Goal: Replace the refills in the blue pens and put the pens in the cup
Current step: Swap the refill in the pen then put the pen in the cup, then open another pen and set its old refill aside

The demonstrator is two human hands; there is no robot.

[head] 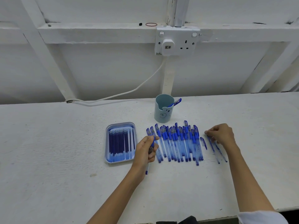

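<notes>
1. The tray (106,143) sits left of centre, with the refills (120,143) packed side by side in it. If you reach in carelessly you could drag several out at once.
2. Your left hand (144,151) has its fingers curled round one pen (147,168), whose end pokes out below the hand. The hand hangs over the left end of the row, so a twist there could knock its neighbours.
3. The row of pens (178,143) lies mid-frame, overlapping. They are round and will probably roll, and finished and unfinished pens could get mixed.
4. The cup (162,113) stands just above the row, and one blue pen (177,101) leans on its right rim. A hard drop-in could tip it.
5. A loose cap (203,143) lies just right of the row and is easy to sweep away.
6. Your right hand (221,135) pinches the upper ends of two thin blue pieces (214,151) at the right. I cannot tell refill from barrel. An old refill could end up back among the new ones.
</notes>
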